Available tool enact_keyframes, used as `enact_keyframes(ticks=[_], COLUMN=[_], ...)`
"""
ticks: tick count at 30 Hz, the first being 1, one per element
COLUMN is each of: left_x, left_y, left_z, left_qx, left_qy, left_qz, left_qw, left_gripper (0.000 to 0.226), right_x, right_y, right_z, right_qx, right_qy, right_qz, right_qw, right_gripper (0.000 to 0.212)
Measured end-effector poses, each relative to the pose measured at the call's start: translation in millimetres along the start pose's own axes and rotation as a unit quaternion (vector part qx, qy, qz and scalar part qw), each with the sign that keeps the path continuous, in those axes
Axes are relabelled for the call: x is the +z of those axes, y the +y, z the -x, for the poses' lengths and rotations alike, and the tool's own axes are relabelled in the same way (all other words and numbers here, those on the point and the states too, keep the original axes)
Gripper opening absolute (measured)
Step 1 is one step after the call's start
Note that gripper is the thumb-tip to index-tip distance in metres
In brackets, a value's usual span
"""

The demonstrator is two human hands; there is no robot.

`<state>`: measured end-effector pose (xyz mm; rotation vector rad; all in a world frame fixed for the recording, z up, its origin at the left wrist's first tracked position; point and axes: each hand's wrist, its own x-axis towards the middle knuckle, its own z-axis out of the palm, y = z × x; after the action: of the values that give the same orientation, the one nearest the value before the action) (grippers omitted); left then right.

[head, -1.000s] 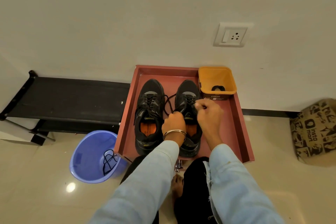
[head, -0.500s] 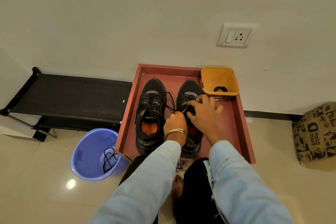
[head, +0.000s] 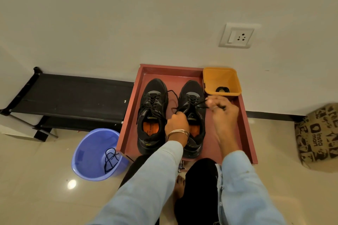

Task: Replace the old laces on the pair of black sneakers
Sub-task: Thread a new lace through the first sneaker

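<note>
A red tray (head: 245,124) is set on the floor against the wall, and both black sneakers are stood in it side by side, toes to the wall. The left sneaker (head: 152,115) is fully laced; over the right sneaker (head: 192,107) a black lace (head: 193,105) is drawn taut between the hands. One end is pinched in the curled left hand (head: 176,123), the other in the curled fingers of the right hand (head: 222,109). An orange bin (head: 222,81) with a small dark item inside is wedged in the tray's far right corner, just beyond the right hand. A blue bucket (head: 87,153) holding a loose black lace is placed beside the tray's left edge, below a black rack (head: 73,97). Open floor lies between the tray's right rim and a bag (head: 318,133) printed "insta mart".
</note>
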<state>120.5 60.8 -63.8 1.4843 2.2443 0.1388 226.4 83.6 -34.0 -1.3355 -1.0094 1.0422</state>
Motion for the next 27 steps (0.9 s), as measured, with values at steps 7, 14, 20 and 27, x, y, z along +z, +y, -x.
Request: enact_keyframes(ticks=[7, 14, 20, 27], left_x=[0, -1, -2, -4], left_y=[0, -1, 0, -1], left_z=[1, 0, 0, 2], left_qx=[0.006, -0.002, -0.003, 0.005], left_qy=[0.006, -0.001, -0.001, -0.007], left_qz=[-0.006, -0.001, 0.002, -0.002], left_qw=[1.0, 1.0, 1.0, 1.0], left_gripper=[0.029, 0.031, 0.03, 0.031], right_x=[-16, 23, 22, 0], right_y=[-8, 19, 31, 18], right_z=[-5, -21, -16, -6], right_qx=[0.104, -0.151, -0.143, 0.199], right_qy=[-0.003, -0.222, -0.146, 0.041], right_qz=[-0.171, 0.592, 0.463, -0.085], right_qw=[0.98, 0.76, 0.862, 0.975], right_gripper=[0.009, 0.026, 0.015, 0.025])
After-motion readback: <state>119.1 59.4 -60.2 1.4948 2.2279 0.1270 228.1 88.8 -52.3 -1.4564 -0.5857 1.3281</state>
